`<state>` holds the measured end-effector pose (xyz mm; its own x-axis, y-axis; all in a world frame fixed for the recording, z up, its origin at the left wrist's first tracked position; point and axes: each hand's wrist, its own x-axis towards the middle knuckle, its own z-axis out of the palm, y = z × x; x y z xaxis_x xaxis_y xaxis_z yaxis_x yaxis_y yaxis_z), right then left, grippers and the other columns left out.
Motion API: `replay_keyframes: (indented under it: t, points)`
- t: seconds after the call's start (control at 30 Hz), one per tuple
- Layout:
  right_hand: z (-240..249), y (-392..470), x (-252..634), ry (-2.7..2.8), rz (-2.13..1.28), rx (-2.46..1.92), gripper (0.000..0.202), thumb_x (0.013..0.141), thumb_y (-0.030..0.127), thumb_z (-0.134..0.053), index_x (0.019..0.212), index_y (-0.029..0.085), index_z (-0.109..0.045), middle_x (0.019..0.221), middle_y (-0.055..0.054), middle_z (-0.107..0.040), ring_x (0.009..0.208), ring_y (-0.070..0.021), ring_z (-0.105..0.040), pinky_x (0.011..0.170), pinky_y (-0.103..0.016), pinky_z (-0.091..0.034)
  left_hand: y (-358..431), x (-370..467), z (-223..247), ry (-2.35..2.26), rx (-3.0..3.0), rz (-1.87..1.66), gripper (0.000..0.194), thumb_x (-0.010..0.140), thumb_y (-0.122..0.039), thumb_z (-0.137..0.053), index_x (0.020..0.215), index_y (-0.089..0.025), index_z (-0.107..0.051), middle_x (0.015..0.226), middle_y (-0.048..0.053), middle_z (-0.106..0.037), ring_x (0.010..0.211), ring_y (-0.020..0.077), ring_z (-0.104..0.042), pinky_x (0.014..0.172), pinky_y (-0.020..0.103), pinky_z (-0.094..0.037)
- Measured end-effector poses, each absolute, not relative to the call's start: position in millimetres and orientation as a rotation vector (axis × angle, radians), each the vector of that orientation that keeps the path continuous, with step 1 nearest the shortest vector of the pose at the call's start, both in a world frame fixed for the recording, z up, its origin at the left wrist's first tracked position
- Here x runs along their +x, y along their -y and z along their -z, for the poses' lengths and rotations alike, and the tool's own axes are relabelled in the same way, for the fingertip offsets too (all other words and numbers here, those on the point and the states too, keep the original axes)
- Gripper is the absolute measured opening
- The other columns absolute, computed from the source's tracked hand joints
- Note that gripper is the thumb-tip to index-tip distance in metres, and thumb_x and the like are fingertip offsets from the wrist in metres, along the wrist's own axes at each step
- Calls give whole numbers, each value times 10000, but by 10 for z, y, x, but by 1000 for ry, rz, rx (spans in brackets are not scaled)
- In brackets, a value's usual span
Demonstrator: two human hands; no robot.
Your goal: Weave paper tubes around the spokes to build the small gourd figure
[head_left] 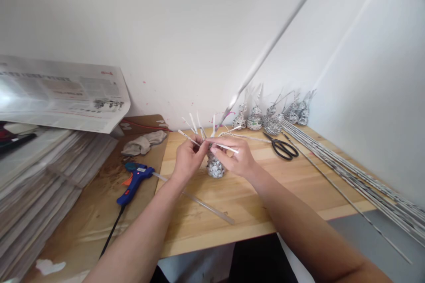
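A small woven newspaper piece (215, 169) stands on the wooden board between my hands, its rolled-paper spokes (193, 123) fanning upward. At its rim my left hand (188, 159) is closed, thumb and fingers pinching the weave. My right hand (238, 157) is closed at the other side, its fingers on the rolled-paper strips there; one short strip (227, 147) crosses over its fingers. From the rim a long paper tube (275, 42) slants up to the right, slightly blurred. My fingers hide most of the piece's upper part.
Several finished woven pieces (255, 118) line the wall. Black scissors (282, 147) lie near a bundle of paper tubes (345, 172). Left are a blue glue gun (135, 183) with a long glue stick (209, 207), a glove (144, 142), and stacked newspapers (56, 185). The wooden board (212, 239) ends near my body.
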<state>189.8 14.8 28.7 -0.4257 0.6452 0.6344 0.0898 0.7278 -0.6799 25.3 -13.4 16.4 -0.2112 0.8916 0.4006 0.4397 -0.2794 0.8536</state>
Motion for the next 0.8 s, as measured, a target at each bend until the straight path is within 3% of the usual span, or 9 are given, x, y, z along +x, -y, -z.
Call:
replay_keyframes:
  t: [0.17, 0.3, 0.4, 0.57, 0.7, 0.8]
  points:
    - [-222, -174, 1897, 1967, -468, -624, 315, 906, 226, -537, 1191, 217, -672, 1060, -78, -741, 710, -151, -651, 671, -279, -511, 152, 267, -195, -1517, 1672, -1542, 235, 832, -386, -637, 759, -163, -634, 615, -24, -606, 536, 96, -524, 533, 202, -403]
    - [-214, -185, 1904, 1981, -318, -700, 217, 922, 258, -544, 1066, 194, -693, 842, -54, -748, 667, -149, -650, 626, -248, -473, 136, 252, -165, -1369, 1691, -1584, 226, 833, -357, -654, 931, -162, -713, 822, 27, -729, 673, 132, -631, 637, 225, -489]
    - [-212, -183, 1901, 1944, -235, -776, 171, 910, 314, -590, 968, 191, -693, 710, -28, -717, 600, -136, -629, 586, -235, -446, 117, 233, -131, -1317, 1724, -1593, 230, 838, -353, -656, 946, -162, -727, 868, 42, -743, 724, 147, -655, 678, 235, -511]
    - [-197, -165, 1880, 1930, -223, -807, 144, 898, 312, -606, 958, 203, -680, 727, -15, -723, 619, -136, -653, 592, -230, -459, 98, 197, -98, -1258, 1762, -1568, 245, 863, -355, -635, 989, -166, -727, 918, 59, -744, 793, 166, -668, 724, 255, -524]
    - [-199, -134, 1869, 1980, -249, -799, 175, 913, 263, -562, 1042, 206, -667, 913, -40, -758, 755, -152, -703, 661, -235, -492, 99, 176, -106, -1246, 1775, -1553, 245, 865, -351, -638, 993, -163, -729, 931, 66, -744, 827, 176, -669, 767, 274, -525]
    - [-208, -121, 1875, 1981, -201, -904, 165, 901, 312, -589, 1002, 214, -675, 864, -33, -760, 687, -161, -698, 633, -250, -488, 103, 169, -129, -1235, 1779, -1560, 230, 846, -338, -668, 976, -161, -735, 937, 67, -747, 833, 173, -671, 774, 271, -522]
